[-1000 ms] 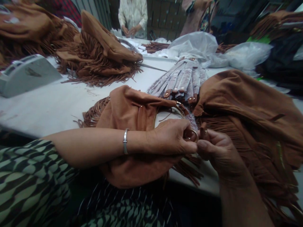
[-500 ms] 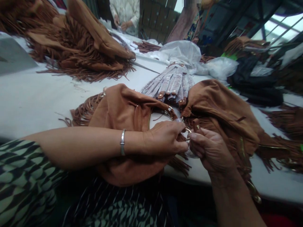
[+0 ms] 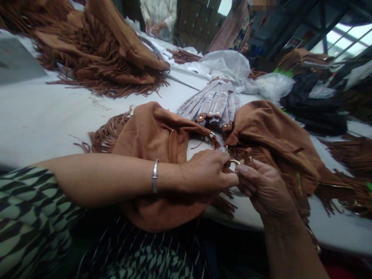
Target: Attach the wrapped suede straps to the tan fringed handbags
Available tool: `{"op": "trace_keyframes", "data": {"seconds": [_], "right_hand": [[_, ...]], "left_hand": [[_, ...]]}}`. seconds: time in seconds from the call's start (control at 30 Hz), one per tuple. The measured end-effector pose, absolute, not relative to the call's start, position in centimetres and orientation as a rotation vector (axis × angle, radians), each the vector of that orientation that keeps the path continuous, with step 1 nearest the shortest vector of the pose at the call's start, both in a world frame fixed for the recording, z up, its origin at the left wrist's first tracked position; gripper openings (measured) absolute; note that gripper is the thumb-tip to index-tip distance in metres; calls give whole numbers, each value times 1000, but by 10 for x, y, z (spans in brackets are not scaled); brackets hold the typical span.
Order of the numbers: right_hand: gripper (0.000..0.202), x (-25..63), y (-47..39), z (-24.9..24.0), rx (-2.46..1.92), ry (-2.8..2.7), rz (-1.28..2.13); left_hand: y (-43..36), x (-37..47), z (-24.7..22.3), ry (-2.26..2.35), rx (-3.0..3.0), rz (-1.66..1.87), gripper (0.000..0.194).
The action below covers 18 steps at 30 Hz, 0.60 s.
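Note:
A brown suede bag (image 3: pixel 139 135) with fringe lies in front of me, partly under my left forearm. A gold-coloured metal ring (image 3: pixel 234 163) shows between my two hands. My left hand (image 3: pixel 207 170) is closed at the ring's left side, its fingertips partly hidden. From the right, my right hand (image 3: pixel 266 186) pinches a brown strap (image 3: pixel 248 155) with a metal stud, whose end sticks up above the fingers right beside the ring. How the strap runs behind the fingers is hidden.
Wrapped straps (image 3: pixel 213 100) with studded ends lie fanned out beyond my hands. A second brown bag (image 3: pixel 276 131) rests at the right, and a fringed pile (image 3: pixel 116 50) at the back left. Clear plastic bags (image 3: pixel 273 83) cover the back. Another person's hands (image 3: pixel 155 29) work across the table.
Both hands and the ring sit slightly farther right in the picture; the whole view has also shifted a little. More of the ring's opening shows between the fingers.

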State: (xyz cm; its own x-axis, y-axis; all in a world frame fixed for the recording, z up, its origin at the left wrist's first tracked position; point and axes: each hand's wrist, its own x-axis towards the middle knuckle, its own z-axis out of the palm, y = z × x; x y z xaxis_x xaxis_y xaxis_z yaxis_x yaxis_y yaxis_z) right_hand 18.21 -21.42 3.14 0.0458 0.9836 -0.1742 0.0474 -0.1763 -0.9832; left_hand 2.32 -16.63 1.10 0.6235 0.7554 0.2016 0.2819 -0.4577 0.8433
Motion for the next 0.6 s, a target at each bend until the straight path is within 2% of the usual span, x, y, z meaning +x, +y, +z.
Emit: {"op": "trace_keyframes", "data": {"seconds": [0.23,0.43,0.6], "right_hand": [[30,214,-220,32,-1424,-1188,1223],[33,223,-224,22,-1403,-1254,1275],[33,215,-219,26,-1402,-1532,1207]], "left_hand": [[-163,22,11,468,1700,623,18],[-163,23,9,605,1486,759,22],[-167,18,11,445,1425,721,15]]}}
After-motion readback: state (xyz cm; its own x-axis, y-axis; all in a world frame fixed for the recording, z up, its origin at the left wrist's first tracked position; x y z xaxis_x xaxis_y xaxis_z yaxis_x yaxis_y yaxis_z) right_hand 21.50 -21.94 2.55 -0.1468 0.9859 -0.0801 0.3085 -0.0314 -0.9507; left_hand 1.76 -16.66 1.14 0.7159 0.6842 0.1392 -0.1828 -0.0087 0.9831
